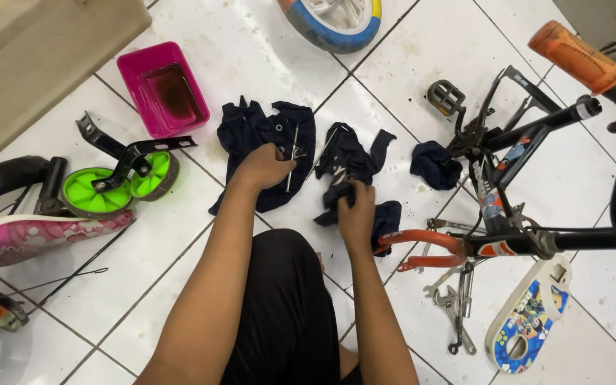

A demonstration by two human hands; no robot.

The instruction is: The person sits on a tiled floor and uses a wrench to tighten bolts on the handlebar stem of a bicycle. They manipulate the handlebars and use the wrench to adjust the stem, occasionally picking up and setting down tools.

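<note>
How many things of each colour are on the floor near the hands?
Dark blue rags: 3 – one under the left hand, one gripped by the right hand, one lying apart
Green training wheels: 2
Pink tub: 1
Orange handlebar grip: 1
Total: 7

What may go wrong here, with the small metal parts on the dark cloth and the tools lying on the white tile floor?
1. The thin metal rod that the left hand touches lies loose on the dark blue cloth; it might roll off and get lost.
2. The steel wrenches lie near the knee and could be knelt on.
3. The pink plastic tub holds dark liquid that could spill if bumped.
</note>
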